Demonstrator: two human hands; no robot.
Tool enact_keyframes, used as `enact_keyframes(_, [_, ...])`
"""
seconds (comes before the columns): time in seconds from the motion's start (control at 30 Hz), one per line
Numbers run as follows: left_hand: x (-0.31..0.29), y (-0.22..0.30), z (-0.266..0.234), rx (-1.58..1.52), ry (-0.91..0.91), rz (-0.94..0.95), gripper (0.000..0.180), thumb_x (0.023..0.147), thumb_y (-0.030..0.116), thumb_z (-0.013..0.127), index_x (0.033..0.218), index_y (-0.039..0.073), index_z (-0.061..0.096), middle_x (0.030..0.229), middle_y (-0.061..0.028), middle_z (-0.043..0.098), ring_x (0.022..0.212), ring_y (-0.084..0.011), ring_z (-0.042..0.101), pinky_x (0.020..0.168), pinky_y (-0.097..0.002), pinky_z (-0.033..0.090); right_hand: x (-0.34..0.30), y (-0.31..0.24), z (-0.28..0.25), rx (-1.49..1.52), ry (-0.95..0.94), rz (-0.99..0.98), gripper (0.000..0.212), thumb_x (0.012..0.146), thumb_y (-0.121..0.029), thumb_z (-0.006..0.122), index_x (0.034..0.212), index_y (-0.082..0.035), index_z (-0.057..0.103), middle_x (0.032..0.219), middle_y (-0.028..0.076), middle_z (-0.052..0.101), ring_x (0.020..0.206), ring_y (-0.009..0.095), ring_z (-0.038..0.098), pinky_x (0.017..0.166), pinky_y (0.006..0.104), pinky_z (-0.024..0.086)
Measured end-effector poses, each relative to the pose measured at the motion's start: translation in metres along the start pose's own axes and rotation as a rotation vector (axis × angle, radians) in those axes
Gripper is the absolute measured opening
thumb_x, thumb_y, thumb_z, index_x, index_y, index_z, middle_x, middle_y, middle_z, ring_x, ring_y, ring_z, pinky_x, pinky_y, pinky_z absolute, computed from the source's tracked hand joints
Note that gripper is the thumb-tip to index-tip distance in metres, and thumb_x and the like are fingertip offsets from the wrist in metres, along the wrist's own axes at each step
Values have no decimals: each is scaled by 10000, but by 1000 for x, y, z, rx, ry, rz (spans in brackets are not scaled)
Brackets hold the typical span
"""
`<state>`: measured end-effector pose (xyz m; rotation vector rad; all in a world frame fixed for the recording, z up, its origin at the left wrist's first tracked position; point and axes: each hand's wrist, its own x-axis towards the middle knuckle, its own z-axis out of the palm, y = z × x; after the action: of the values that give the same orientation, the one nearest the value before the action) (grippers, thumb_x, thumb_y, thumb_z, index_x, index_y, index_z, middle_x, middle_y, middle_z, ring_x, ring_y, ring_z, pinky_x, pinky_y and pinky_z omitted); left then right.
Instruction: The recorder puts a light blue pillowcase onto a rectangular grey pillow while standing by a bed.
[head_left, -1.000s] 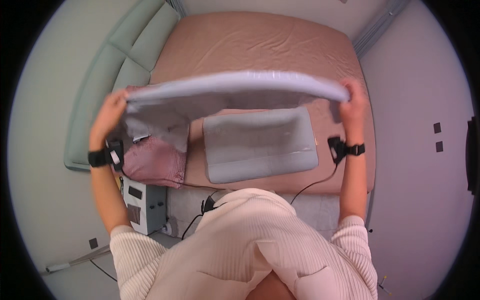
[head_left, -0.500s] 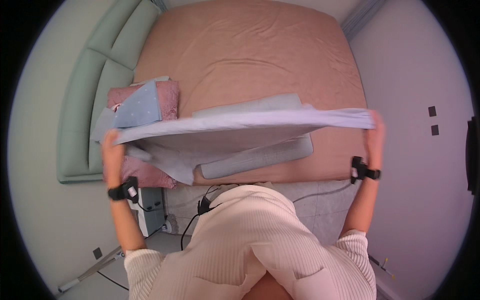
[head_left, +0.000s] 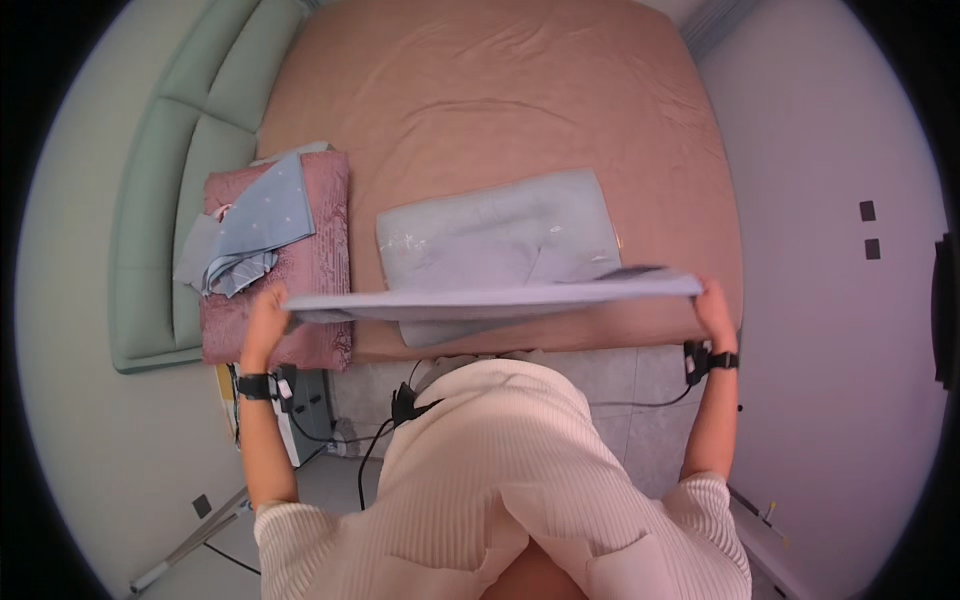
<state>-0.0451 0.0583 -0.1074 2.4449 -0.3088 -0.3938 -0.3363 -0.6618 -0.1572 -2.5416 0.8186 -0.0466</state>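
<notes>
A pale lavender-grey cloth (head_left: 490,297) is stretched in a nearly straight band across my front. My left hand (head_left: 266,320) is closed on its left end, above the pink pillow. At the other end my right hand (head_left: 713,312) grips the cloth near the bed's right side. Part of the cloth hangs below and beyond the band, over a flat grey pillow (head_left: 500,212) lying on the bed. The cloth hides the pillow's middle, and I cannot tell whether they touch.
A salmon-coloured sheet covers the bed (head_left: 480,80). At left, a green padded headboard (head_left: 150,240) stands behind a pink pillow (head_left: 325,260) topped with folded blue fabric (head_left: 265,215). A small bedside cabinet (head_left: 310,410) is at lower left. Cables (head_left: 365,465) hang beside me; a wall rises at right.
Both hands have come down toward me and closer together, bringing the cloth's taut edge nearer. More of the grey pillow's far part now shows.
</notes>
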Motion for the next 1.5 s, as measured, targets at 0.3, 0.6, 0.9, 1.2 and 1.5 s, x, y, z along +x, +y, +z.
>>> enact_keyframes(0.3, [34,45,-94,-259,593,247,58,872,14,476,825,-10,500,747,-4,483,744,-123,442,721,-237,412,51,-121,-105,627,256,-103,264,845,14,422,1027,-8,612,743,23,564,658,94,513,561,257,425])
enact_keyframes(0.6, [44,11,-36,-80,532,177,162,855,54,467,739,35,356,675,-2,344,668,-121,351,616,-285,367,42,-145,-73,332,3,-84,243,858,-4,414,995,20,614,782,43,594,650,139,525,519,293,432])
enact_keyframes(0.9, [53,62,-86,-92,462,260,64,875,46,530,823,14,510,749,-4,478,749,-124,442,697,-242,393,55,-131,-111,520,-135,-55,237,933,-117,444,1013,-7,638,869,41,642,808,118,600,641,271,500])
enact_keyframes(1.2, [70,87,-59,-943,675,57,313,989,284,506,893,0,596,806,8,550,749,-102,476,709,-239,401,70,-148,-70,1451,229,-257,321,990,-262,464,1118,2,593,1101,103,635,1040,196,585,922,343,465])
enact_keyframes(1.5, [113,87,-70,-115,935,382,354,990,275,496,759,25,590,757,1,573,688,-83,457,631,-251,402,97,-120,-105,1023,419,-149,222,965,-209,467,986,-48,619,878,51,625,801,154,601,723,332,495])
